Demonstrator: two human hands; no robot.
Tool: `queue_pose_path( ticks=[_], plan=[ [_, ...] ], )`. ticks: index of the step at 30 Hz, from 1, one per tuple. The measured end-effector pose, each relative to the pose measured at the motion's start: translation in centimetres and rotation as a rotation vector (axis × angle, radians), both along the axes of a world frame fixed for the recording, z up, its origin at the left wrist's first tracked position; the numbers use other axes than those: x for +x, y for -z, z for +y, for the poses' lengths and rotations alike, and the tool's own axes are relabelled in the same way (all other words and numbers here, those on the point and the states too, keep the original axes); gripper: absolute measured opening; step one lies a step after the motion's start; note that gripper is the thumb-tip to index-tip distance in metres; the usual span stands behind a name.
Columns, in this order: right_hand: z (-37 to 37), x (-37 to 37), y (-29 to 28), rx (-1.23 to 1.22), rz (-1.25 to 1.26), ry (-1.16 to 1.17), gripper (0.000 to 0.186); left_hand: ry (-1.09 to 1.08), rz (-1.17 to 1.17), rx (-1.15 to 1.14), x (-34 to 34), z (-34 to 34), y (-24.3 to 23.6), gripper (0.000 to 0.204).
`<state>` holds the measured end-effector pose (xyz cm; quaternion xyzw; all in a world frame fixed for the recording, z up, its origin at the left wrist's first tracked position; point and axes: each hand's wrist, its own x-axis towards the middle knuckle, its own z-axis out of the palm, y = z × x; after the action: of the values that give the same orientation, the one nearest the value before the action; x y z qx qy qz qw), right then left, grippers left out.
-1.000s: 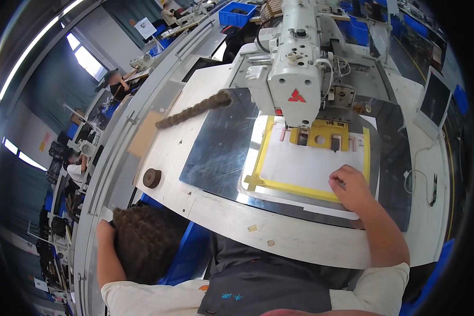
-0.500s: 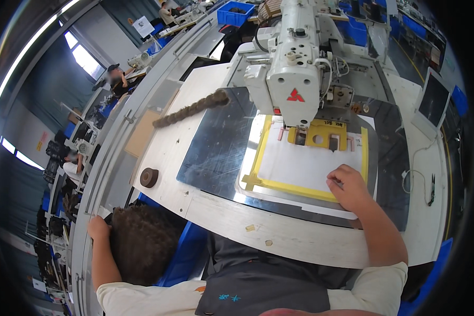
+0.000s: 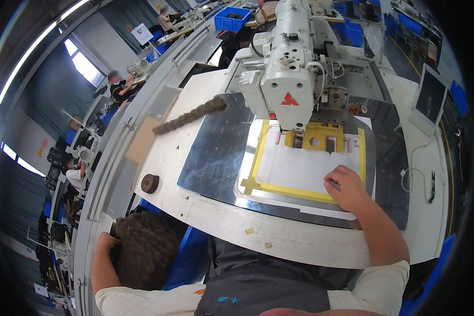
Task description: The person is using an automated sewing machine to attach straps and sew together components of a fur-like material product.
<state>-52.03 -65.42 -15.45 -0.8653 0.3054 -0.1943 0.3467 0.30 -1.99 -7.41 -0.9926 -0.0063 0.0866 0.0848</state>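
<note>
Down at the left, beside the table, my left hand (image 3: 107,242) grips the edge of a dark brown piece of fluffy fabric (image 3: 145,253); its fingertips are partly hidden by the pile. My right hand (image 3: 346,188) rests with curled fingers on the lower right of a white sheet (image 3: 295,167) framed in yellow tape. Whatever its fingers may pinch is too small to make out. Above that sheet stands the white head of a sewing machine (image 3: 287,79), with a yellow slotted plate (image 3: 315,138) under it. The sheet lies over a shiny metal plate (image 3: 210,163).
A fluffy brown strip (image 3: 192,116) lies across the table's left side. Near the left edge sits a brown tape roll (image 3: 149,183). A blue bin (image 3: 187,258) stands below the table. On the right are a monitor (image 3: 431,97) and black snips (image 3: 432,187).
My left hand has shifted slightly right and down, and the fluffy fabric beside it has changed shape. My right hand stays at the same spot on the sheet.
</note>
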Motion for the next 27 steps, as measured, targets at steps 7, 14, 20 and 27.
queue_pose_path(
  ticks=[7, 14, 20, 27],
  plan=[
    [0.1, -0.3, -0.1, -0.046, 0.024, -0.024, 0.014, 0.183, -0.272, 0.493, -2.0, -5.1, 1.2, 0.019],
    [-0.3, -0.4, 0.5, -0.066, 0.024, -0.051, 0.016, 0.148, -0.584, 0.28, -5.0, -9.3, -8.8, 0.039],
    [0.8, 0.4, -1.3, -0.001, 0.08, -0.037, 0.016, 0.401, -0.895, -0.15, -12.8, -21.6, -18.9, 0.046],
    [3.6, 2.3, -7.4, 0.078, 0.059, -0.175, 0.036, 1.023, -0.745, -0.726, -21.3, -35.4, -19.8, 0.056]
  ],
)
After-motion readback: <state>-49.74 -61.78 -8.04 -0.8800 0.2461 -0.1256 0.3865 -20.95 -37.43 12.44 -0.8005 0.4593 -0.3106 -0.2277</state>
